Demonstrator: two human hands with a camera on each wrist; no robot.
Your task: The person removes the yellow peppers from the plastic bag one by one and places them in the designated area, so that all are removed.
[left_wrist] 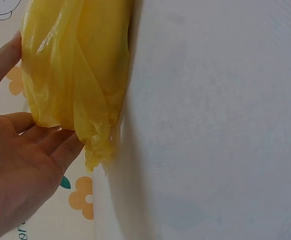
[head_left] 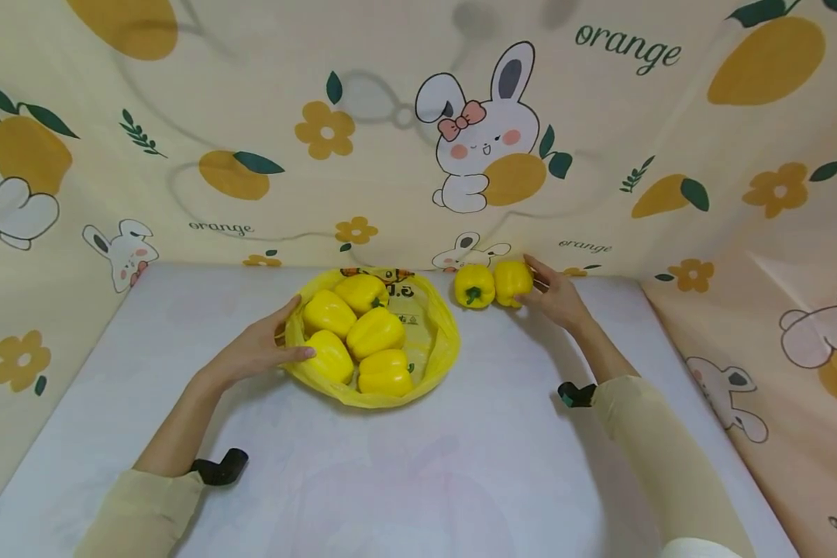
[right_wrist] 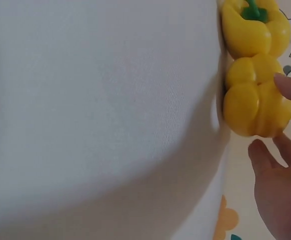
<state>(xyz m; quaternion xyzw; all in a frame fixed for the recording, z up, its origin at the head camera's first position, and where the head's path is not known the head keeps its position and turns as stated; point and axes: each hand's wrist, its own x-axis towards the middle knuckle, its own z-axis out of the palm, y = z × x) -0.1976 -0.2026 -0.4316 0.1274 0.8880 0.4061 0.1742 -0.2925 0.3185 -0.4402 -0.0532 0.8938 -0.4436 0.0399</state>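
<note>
A yellow plastic bag [head_left: 434,364] stands on the table with its mouth wide and rim rolled down. Inside lie several yellow bell peppers [head_left: 375,333]. My left hand [head_left: 261,345] holds the bag's left side, thumb over the rim and fingers along the outside. In the left wrist view, the bag's crinkled side [left_wrist: 80,65] rests against those fingers. Two more bell peppers sit side by side right of the bag, the left one [head_left: 474,285] with its green stem forward. Around the right-hand pepper [right_wrist: 258,107] my right hand [head_left: 558,294] spreads its fingers, thumb tip at its surface.
A white-covered table [head_left: 418,480] spreads under everything. Behind it rises a cream cloth [head_left: 390,186] printed with rabbits and oranges, close behind the two loose peppers. More of this cloth borders both sides. Black wrist mounts [head_left: 222,467] stick out from both sleeves.
</note>
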